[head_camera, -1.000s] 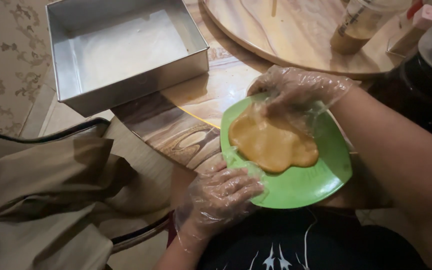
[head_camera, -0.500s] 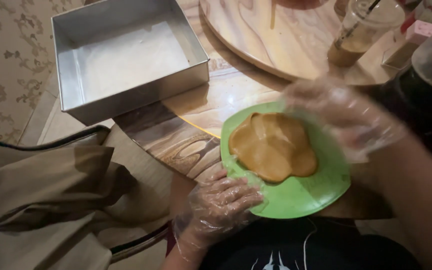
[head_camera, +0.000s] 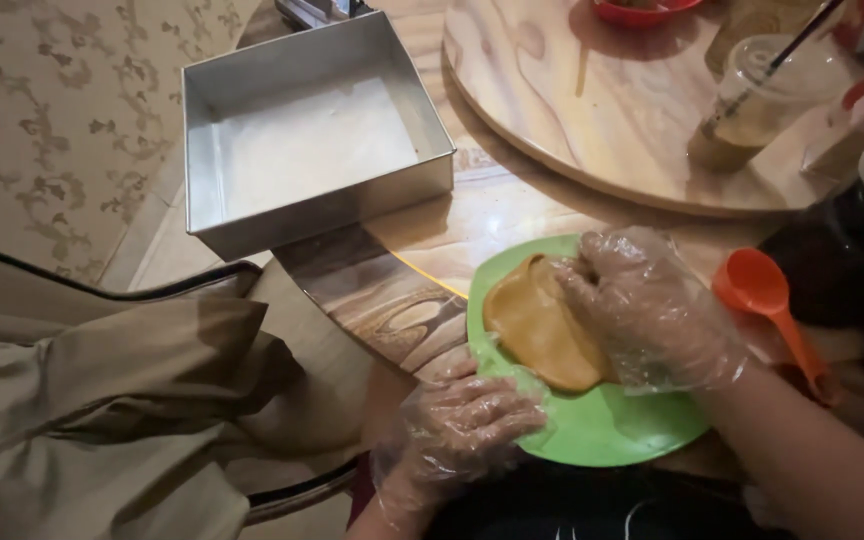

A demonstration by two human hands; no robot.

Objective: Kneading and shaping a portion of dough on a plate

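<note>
A flattened round of tan dough (head_camera: 542, 325) lies on a green plate (head_camera: 622, 425) at the near edge of a wooden table (head_camera: 512, 215); its right part is hidden under the right hand (head_camera: 652, 305), so its full outline cannot be made out. That hand, in a loose clear plastic glove, lies on the dough with fingers spread and curved over it; whether they pinch the dough or only press it cannot be told. The left hand (head_camera: 472, 420), gloved the same way, grips the plate's near left rim, fingers curled over the edge; the glove's wrinkles blur the fingertips. Just right of the plate an orange plastic spoon (head_camera: 767, 300) lies with its handle running near and right, partly lost in shadow. Farther off to the left sits a square metal baking tin (head_camera: 317, 150) with a pale lining. Far right, on a raised round wooden turntable (head_camera: 602, 110), stands a clear cup with a straw (head_camera: 752, 95), and a red dish (head_camera: 642, 10) is cut off by the top edge. Tan cloth (head_camera: 102, 400) fills the near left.
</note>
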